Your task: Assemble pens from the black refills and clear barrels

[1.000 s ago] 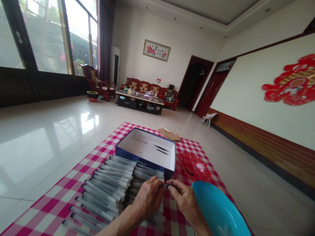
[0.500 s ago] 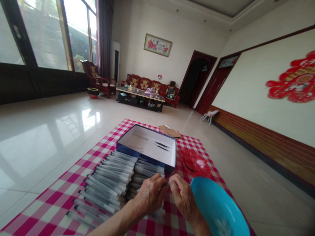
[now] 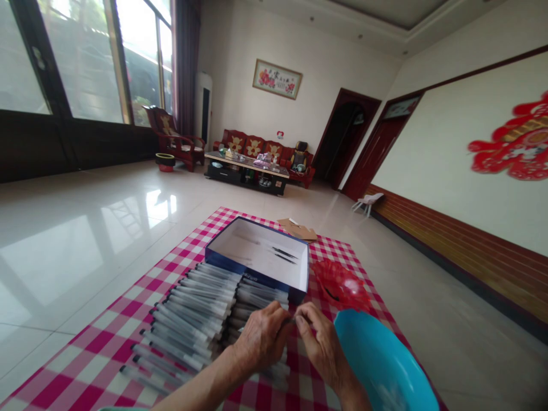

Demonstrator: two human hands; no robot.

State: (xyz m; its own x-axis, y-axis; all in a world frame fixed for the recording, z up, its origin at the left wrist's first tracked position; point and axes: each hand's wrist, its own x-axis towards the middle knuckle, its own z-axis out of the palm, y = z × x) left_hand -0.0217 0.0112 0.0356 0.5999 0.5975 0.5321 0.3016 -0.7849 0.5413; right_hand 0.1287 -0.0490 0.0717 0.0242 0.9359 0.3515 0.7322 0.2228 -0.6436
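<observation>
My left hand (image 3: 262,335) is closed around a slim pen (image 3: 291,321), most of which its fingers hide. My right hand (image 3: 319,345) pinches the pen's other end, thumb and fingertips close to the left fist. Left of and beneath my left arm lie many clear-barrelled pens (image 3: 192,311) with dark ends, laid side by side in two rows. Beyond them stands a shallow blue box (image 3: 252,268) with a white inside, holding a few thin black refills (image 3: 285,255).
A turquoise basin (image 3: 377,348) sits right of my right hand, with some small clear pieces inside. Behind it is a red translucent dish (image 3: 342,282) with a dark piece in it. Brown cardboard (image 3: 299,229) lies past the box on the checked tablecloth (image 3: 98,342).
The view has shifted slightly. Both hands stay together at the same spot, still gripping the pen, with hardly any movement between them.
</observation>
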